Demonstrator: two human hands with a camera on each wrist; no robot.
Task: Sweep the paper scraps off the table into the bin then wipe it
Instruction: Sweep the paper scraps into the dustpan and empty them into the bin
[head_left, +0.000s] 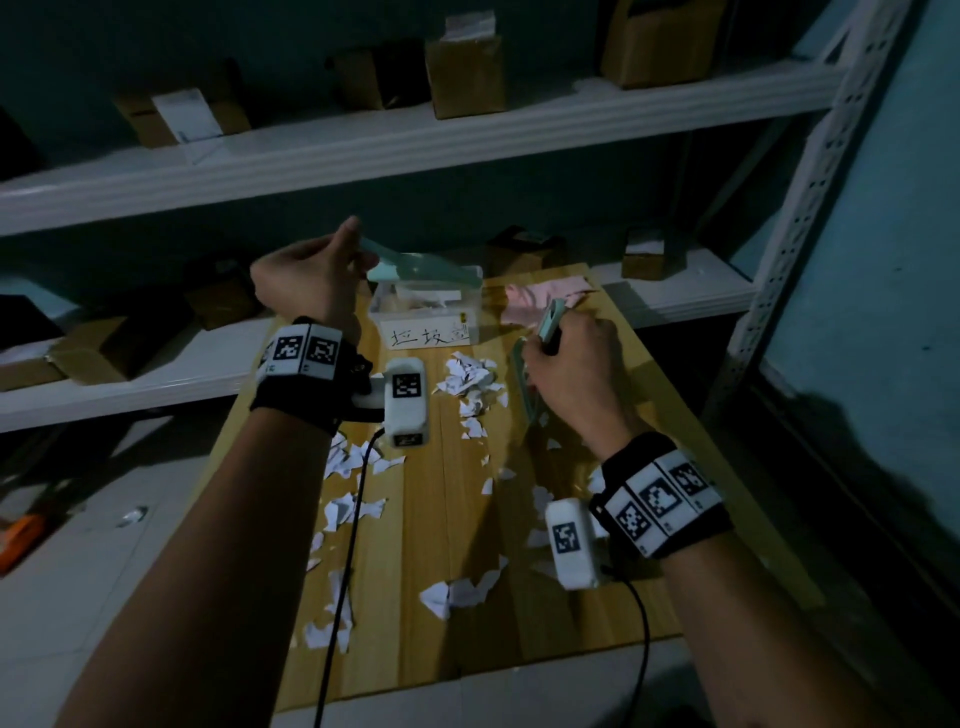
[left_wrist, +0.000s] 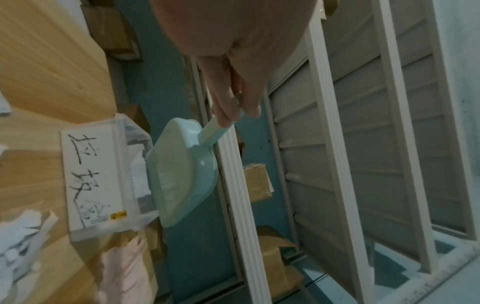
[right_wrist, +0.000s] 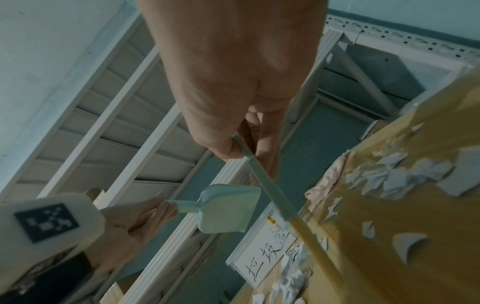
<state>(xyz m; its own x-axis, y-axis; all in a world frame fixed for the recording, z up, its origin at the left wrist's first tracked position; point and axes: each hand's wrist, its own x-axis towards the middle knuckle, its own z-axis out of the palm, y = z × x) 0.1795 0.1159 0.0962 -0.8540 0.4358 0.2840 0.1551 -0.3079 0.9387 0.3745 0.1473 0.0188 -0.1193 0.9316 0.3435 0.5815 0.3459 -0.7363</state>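
From the head view, a dustpan (head_left: 415, 267) was held tipped over the bin (head_left: 423, 312) at the table's (head_left: 415, 649) far edge by the left hand (head_left: 306, 280); a brush (head_left: 524, 374) was gripped by the right hand (head_left: 571, 364). Scraps (head_left: 470, 382) could be spilled behind the bin. In the left wrist view, only the dustpan's handle (left_wrist: 218, 131) was pinched, so slipping was possible. In the right wrist view, many scraps lay unswept near the edges and could be knocked off.

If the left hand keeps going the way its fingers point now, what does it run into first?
Probably the clear bin: the left hand holds the dustpan tipped over its open top. Depth is unclear; it might pass above toward the shelf.

Dustpan (head_left: 423, 267) above bin (head_left: 423, 317); scraps (head_left: 470, 384) on table (head_left: 415, 649) before it.
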